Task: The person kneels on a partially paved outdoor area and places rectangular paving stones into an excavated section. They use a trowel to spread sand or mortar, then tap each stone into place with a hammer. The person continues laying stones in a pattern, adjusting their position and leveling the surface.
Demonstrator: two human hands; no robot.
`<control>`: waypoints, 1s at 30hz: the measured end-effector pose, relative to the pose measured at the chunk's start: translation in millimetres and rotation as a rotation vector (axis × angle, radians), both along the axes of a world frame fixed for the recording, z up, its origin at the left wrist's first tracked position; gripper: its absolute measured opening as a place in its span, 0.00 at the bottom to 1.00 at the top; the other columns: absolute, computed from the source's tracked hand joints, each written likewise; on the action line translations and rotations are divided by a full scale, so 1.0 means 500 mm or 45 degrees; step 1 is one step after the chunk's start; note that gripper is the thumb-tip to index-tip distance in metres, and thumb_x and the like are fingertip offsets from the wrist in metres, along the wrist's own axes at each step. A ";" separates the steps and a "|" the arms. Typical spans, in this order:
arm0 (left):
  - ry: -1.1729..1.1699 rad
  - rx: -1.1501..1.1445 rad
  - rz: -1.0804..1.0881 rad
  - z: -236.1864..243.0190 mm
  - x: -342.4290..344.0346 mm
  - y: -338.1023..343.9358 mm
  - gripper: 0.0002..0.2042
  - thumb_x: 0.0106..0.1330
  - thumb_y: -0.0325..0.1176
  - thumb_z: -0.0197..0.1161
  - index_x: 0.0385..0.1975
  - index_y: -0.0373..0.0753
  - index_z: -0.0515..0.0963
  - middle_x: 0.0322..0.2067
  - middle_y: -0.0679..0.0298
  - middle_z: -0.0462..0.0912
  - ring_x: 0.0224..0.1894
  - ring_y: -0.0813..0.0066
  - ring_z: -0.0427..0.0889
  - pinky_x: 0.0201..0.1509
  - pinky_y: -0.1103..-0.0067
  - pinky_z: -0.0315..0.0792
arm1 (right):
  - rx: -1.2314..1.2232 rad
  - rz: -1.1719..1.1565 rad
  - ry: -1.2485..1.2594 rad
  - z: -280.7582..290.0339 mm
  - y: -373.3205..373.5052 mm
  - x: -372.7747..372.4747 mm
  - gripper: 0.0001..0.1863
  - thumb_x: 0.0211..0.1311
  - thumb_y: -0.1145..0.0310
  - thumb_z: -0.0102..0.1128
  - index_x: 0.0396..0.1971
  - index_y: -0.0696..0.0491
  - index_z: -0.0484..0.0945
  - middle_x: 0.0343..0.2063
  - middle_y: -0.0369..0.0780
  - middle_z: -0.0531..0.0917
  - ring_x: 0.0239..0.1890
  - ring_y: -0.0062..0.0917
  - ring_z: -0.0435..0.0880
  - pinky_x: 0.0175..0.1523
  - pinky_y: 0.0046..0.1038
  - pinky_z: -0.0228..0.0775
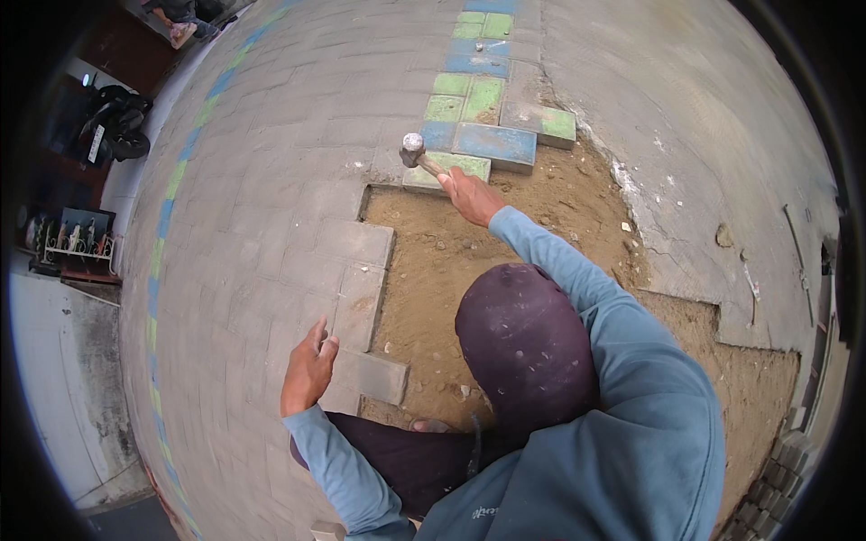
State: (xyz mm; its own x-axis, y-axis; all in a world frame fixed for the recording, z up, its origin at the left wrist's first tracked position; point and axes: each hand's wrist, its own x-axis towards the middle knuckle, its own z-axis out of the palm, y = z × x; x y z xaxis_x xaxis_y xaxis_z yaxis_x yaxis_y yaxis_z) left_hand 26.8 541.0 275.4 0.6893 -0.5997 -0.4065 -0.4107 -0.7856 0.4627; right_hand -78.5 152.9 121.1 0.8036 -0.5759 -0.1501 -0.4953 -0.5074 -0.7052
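My right hand (469,194) is closed on the wooden handle of a hammer (414,151). The hammer head is raised over or beside a green paver (465,167) at the edge of exposed sand (442,252). Beyond it are blue (496,144) and green pavers in a strip. My left hand (309,370) hangs open at the left, fingers apart, near grey pavers (361,279) bordering the sand; whether it touches them I cannot tell. My bent knee (523,334), in dark purple cloth, covers part of the sand in the middle.
A person (176,22) is at the top left, near a parked motorbike (122,122). A small rack of items (77,239) stands at the left wall. Cracked concrete (704,180) with a thin rod (798,261) lies right. Stacked pavers (776,478) sit at the lower right.
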 end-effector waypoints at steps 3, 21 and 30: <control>0.038 -0.017 -0.043 -0.015 -0.009 -0.040 0.28 0.74 0.41 0.55 0.70 0.31 0.67 0.60 0.39 0.78 0.62 0.50 0.80 0.65 0.68 0.72 | -0.146 -0.109 0.207 -0.081 -0.065 0.005 0.28 0.81 0.46 0.37 0.53 0.58 0.71 0.45 0.57 0.84 0.48 0.52 0.85 0.51 0.52 0.75; 0.012 -0.045 0.032 -0.014 -0.004 -0.008 0.29 0.74 0.43 0.56 0.69 0.31 0.68 0.61 0.39 0.77 0.63 0.49 0.79 0.66 0.68 0.71 | -0.263 -0.072 0.173 -0.121 -0.101 0.053 0.30 0.80 0.44 0.37 0.49 0.60 0.72 0.39 0.58 0.85 0.43 0.56 0.86 0.48 0.54 0.75; -0.028 0.080 0.045 -0.037 0.022 0.027 0.29 0.73 0.44 0.55 0.68 0.30 0.68 0.62 0.38 0.76 0.65 0.45 0.76 0.69 0.66 0.68 | -0.264 -0.003 0.077 -0.037 -0.072 0.096 0.31 0.80 0.42 0.36 0.49 0.60 0.72 0.40 0.59 0.85 0.46 0.56 0.85 0.50 0.54 0.74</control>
